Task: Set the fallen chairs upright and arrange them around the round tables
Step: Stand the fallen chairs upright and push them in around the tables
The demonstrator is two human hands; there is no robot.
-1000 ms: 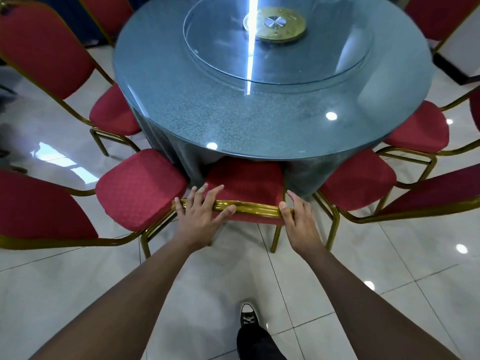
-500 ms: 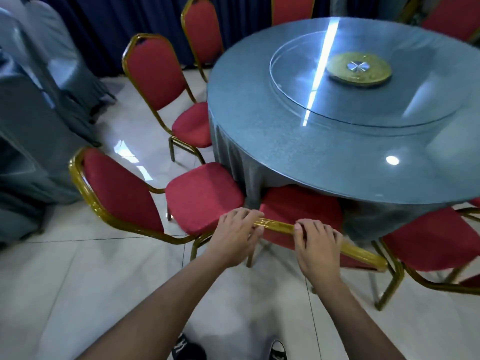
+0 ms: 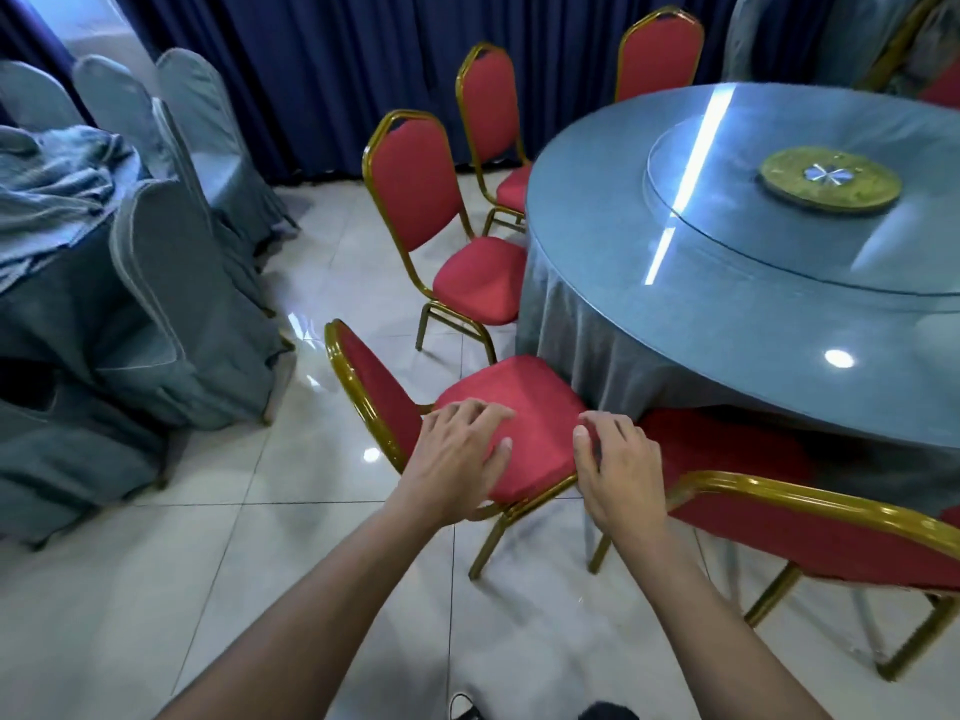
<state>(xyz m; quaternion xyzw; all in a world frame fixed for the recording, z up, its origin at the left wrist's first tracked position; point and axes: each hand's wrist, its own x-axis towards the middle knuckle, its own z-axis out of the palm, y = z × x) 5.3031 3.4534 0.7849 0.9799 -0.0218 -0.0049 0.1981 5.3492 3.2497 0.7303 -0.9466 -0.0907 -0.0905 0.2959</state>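
The round table (image 3: 613,241), under a grey cloth and a glass top, fills the right side. Red chairs with gold frames stand upright around it. One chair's gold back rail (image 3: 810,504) is at lower right, its seat tucked under the table. The neighbouring chair's seat (image 3: 524,392) lies just left of it. My left hand (image 3: 457,454) is spread over that seat's near part with relaxed fingers. Over the seat's right corner is my right hand (image 3: 621,475), its fingers loosely bent, gripping nothing. I cannot tell whether either hand touches the cushion.
Three more red chairs (image 3: 415,189) (image 3: 491,101) (image 3: 660,49) stand along the table's far left side before a blue curtain. Chairs in grey covers (image 3: 166,283) are stacked at the left. White glossy tiles (image 3: 208,563) lie between them and me.
Both hands have let go of the gold back rail of the tucked-in chair. They are now over the seat of the chair to its left, and my view has swung left.
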